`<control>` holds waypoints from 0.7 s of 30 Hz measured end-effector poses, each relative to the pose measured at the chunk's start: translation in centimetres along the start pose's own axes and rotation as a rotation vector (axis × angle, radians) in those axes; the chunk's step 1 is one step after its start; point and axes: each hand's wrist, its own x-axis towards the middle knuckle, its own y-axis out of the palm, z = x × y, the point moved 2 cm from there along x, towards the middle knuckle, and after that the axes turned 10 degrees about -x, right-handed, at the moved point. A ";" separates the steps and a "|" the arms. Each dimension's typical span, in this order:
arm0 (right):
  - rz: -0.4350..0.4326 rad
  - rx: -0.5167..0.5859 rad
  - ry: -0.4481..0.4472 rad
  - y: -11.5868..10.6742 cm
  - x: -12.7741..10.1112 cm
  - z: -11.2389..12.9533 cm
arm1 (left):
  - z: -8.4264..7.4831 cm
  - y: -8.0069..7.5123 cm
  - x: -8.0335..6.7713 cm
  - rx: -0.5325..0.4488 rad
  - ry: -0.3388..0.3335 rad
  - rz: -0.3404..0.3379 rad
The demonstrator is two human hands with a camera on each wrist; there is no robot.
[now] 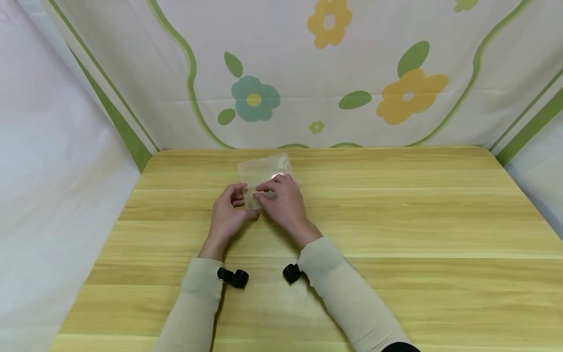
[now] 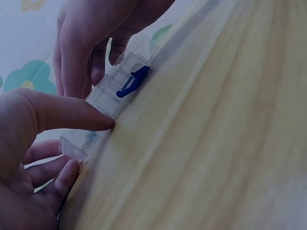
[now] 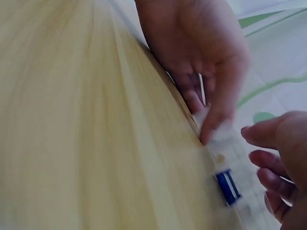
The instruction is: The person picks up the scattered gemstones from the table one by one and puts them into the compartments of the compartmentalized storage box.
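A clear plastic compartment box (image 1: pixel 265 170) lies on the table with its lid raised and tilted back. My left hand (image 1: pixel 227 214) holds its near left corner, thumb along the front wall and fingers at the left side. Over the compartments hovers my right hand (image 1: pixel 285 203), its thumb and index fingertips close together. Whether anything small is between them cannot be made out. A blue latch (image 2: pixel 133 82) sits on the box's front, also visible in the right wrist view. One small round item (image 1: pixel 250 205) shows in the left corner compartment; other contents are partly hidden by the fingers.
The wood-grain table (image 1: pixel 396 220) extends on both sides of the box and toward me. Behind it hangs a white cloth (image 1: pixel 281 58) with flower prints. Black wrist cameras (image 1: pixel 239 278) are fixed at both sleeves.
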 end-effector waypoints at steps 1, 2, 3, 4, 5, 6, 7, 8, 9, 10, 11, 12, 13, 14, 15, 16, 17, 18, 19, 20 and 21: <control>0.004 0.013 -0.003 -0.3 -0.1 -0.3 | 0.0 0.0 0.0 0.000 0.001 0.003; 0.009 0.025 -0.002 -0.6 -0.2 -0.6 | 0.1 0.0 0.0 -0.001 0.002 0.006; 0.011 0.032 0.002 -1.0 -0.4 -1.0 | 0.2 0.0 0.0 -0.001 0.001 0.008; 0.015 0.040 0.010 -1.4 -0.6 -1.4 | 0.3 -0.1 0.0 0.004 -0.001 0.008; 0.018 0.042 0.017 -1.7 -0.8 -1.9 | 0.4 -0.1 -0.1 0.007 -0.004 0.009; 0.018 0.043 0.028 -2.0 -0.9 -2.4 | 0.5 -0.2 -0.1 0.012 -0.007 0.010; 0.020 0.044 0.045 -2.4 -1.0 -3.0 | 0.6 -0.3 -0.2 0.020 -0.008 0.010; 0.024 0.043 0.064 -2.8 -1.2 -3.7 | 0.7 -0.4 -0.2 0.024 -0.006 0.012; 0.021 0.040 0.078 -3.2 -1.3 -4.3 | 0.8 -0.4 -0.2 0.029 -0.004 0.013; 0.018 0.040 0.092 -3.6 -1.5 -5.0 | 0.8 -0.5 -0.2 0.034 -0.001 0.016; 0.010 0.034 0.102 -4.0 -1.7 -5.6 | 0.9 -0.5 -0.2 0.035 0.004 0.020; 0.005 0.029 0.114 -4.5 -1.9 -6.2 | 1.0 -0.6 -0.3 0.039 0.011 0.024; 0.004 0.021 0.122 -4.9 -2.1 -6.8 | 1.1 -0.6 -0.3 0.042 0.018 0.027; 0.005 0.007 0.122 -5.4 -2.3 -7.3 | 1.1 -0.7 -0.3 0.046 0.026 0.032; 0.001 -0.008 0.115 -5.9 -2.6 -7.7 | 1.2 -0.7 -0.3 0.054 0.033 0.035; 0.006 -0.028 0.108 -6.4 -2.8 -8.1 | 1.3 -0.8 -0.4 0.061 0.040 0.039; 0.016 -0.053 0.097 -7.0 -3.0 -8.4 | 1.3 -0.8 -0.4 0.067 0.047 0.043; 0.033 -0.081 0.089 -7.6 -3.3 -8.8 | 1.3 -0.9 -0.4 0.074 0.054 0.049; 0.052 -0.114 0.078 -8.2 -3.5 -9.1 | 1.3 -0.9 -0.5 0.080 0.057 0.055; 0.076 -0.153 0.066 -8.8 -3.7 -9.4 | 1.2 -1.0 -0.6 0.083 0.058 0.063; 0.107 -0.198 0.058 -9.4 -3.9 -9.7 | 1.1 -1.2 -0.7 0.093 0.055 0.073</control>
